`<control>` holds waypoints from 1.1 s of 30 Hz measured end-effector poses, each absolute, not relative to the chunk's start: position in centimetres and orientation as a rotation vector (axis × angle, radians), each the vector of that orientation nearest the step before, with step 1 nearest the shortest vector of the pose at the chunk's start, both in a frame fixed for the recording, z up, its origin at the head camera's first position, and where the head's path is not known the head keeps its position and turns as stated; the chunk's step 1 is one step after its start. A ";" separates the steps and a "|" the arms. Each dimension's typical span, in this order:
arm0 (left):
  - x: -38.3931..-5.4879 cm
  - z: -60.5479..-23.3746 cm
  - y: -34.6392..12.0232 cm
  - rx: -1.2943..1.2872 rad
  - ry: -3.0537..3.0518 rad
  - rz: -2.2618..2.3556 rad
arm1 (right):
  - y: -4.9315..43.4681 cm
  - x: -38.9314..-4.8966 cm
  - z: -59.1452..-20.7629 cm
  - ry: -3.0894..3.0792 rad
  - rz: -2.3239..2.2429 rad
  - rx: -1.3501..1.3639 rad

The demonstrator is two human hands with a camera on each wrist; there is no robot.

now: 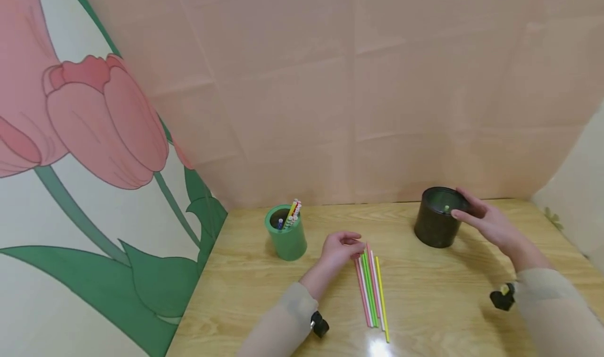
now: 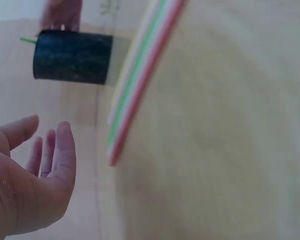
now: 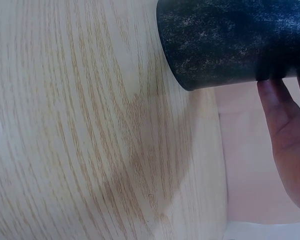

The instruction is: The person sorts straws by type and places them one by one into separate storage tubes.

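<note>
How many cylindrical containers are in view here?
2. The green container is left of the left hand; the black container is farther right, with the right hand holding it. No other shows in any view.

Cup (image 1: 289,244) L, sticks (image 1: 370,289) btwn, jar (image 1: 435,228) R, all on tbl (image 1: 434,304)

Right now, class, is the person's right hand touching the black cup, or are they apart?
Touching. The right wrist view shows it: fingertips of the right hand meet the side of the black cup, with no gap between.
</note>
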State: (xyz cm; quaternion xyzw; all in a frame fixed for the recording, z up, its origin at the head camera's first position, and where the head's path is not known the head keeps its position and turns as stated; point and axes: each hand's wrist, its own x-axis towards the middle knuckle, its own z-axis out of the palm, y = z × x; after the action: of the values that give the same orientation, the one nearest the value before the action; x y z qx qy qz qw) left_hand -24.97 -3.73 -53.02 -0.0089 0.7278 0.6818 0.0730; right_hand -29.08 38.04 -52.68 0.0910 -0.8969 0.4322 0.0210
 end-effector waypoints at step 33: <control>-23.0 -57.1 -4.0 -0.237 2.445 1.879 | 38.3 -28.6 -52.2 -2.775 1.356 0.309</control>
State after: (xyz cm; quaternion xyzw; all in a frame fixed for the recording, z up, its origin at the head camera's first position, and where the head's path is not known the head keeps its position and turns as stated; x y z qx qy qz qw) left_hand -23.04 -4.04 -57.08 -0.0767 0.7904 0.6074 0.0242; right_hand -28.63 38.25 -52.24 0.0995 -0.8938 0.4368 0.0187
